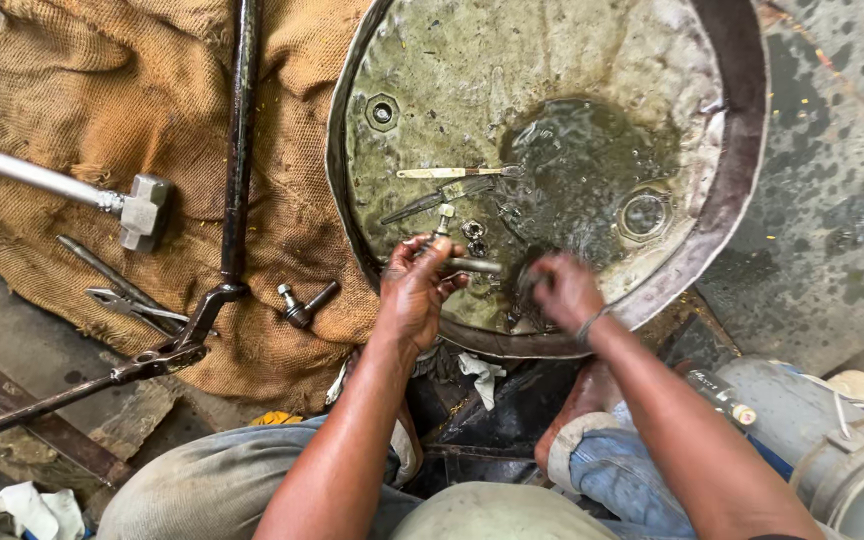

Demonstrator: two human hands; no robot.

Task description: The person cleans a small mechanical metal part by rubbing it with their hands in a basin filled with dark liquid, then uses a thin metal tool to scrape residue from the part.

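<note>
Greasy metal rod level, over the wet drum top

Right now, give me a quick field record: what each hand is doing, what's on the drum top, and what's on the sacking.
left hand: grips a small metal part over the drum top
right hand: blurred, next to the part; grip unclear
drum top: wet, oily pool, two thin tools, small nuts
sacking: hammer, long rod, pliers, joint piece

place: vehicle repair workshop | evidence: oily drum top, sledgehammer, pliers, steering linkage rod, burlap sack, stained concrete floor
</note>
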